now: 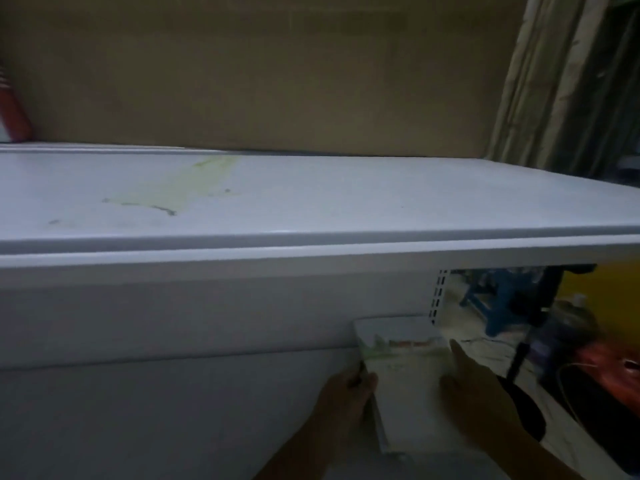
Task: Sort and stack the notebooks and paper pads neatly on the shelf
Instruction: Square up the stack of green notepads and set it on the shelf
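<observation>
A stack of pale notebooks (pixel 408 379) with a green and red picture on the top cover lies on the lower white shelf (pixel 173 420), at its right end against the back panel. My left hand (pixel 346 396) grips the stack's left edge, fingers curled round it. My right hand (pixel 474 386) lies flat against the stack's right edge with the fingers straight. The upper white shelf (pixel 311 202) above bears a yellowish stain and holds no notebooks in view.
A red object (pixel 14 112) stands at the upper shelf's far left. A slotted metal upright (pixel 438 296) marks the shelf's right end. Beyond it are a blue stool (pixel 495 303), a dark stand and a red item (pixel 609 372). Curtains hang at upper right.
</observation>
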`<state>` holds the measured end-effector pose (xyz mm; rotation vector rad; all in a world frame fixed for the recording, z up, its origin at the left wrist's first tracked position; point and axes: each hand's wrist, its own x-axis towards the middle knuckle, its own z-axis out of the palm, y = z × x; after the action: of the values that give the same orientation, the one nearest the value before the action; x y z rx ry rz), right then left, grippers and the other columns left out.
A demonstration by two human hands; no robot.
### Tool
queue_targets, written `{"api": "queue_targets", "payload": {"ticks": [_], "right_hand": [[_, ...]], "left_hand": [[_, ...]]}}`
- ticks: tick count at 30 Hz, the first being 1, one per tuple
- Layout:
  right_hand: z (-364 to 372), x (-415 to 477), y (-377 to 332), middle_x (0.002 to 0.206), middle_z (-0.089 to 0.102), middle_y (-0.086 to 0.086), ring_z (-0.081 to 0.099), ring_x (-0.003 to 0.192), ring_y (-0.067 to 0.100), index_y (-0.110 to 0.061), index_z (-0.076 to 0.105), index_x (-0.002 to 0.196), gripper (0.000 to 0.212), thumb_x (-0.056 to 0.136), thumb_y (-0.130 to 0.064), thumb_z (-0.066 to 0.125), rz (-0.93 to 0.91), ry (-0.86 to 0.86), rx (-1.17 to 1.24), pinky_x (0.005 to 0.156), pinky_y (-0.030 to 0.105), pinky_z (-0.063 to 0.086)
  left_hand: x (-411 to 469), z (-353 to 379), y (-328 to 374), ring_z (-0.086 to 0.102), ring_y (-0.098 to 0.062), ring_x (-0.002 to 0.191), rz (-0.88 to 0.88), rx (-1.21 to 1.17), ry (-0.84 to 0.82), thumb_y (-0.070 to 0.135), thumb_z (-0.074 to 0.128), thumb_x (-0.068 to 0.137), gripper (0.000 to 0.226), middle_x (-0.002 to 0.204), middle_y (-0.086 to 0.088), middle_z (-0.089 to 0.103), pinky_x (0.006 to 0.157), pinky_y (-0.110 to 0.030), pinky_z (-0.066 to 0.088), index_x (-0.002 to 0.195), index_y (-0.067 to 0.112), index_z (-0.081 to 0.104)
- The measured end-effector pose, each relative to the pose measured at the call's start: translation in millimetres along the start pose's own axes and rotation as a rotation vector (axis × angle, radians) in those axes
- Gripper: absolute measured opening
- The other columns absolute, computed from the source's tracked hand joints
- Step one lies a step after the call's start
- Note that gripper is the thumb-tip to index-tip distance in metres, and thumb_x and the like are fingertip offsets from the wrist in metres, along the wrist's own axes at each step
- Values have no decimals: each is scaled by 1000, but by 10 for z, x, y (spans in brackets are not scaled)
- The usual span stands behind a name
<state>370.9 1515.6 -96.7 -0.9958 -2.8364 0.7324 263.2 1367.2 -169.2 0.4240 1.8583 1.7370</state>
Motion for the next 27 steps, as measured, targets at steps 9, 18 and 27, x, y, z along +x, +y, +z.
{"api": "queue_targets", "payload": {"ticks": [9, 18, 27], "right_hand": [[76, 103, 103, 142, 39, 8, 42, 123, 27, -18, 28, 145, 45, 100, -22, 29, -105, -3, -127, 101, 37, 41], [-104, -90, -424, 144, 36, 11, 28, 136, 31, -22, 43, 134, 52, 94, -32, 12, -221, 179, -741, 116, 50, 16], [1314, -1818, -3145, 159, -3, 7, -4, 147, 23, -20, 10, 151, 63, 98, -42, 35, -1036, -120, -455, 119, 34, -1]], "left_hand": [[-117, -17, 59, 67, -17, 101, 61, 206, 110, 27, 58, 93, 20, 96, 11, 72, 94, -41, 52, 109, 33, 68], [-874, -593, 582, 29, -18, 140, 128, 984, -50, 43, 29, 101, 55, 153, -3, 30, 114, -27, 19, 149, 16, 24], [-3126, -3588, 1022, 5, -17, 147, -95, 1470, 478, 49, 26, 99, 58, 160, 0, 8, 119, -34, 9, 151, 23, 18]]}}
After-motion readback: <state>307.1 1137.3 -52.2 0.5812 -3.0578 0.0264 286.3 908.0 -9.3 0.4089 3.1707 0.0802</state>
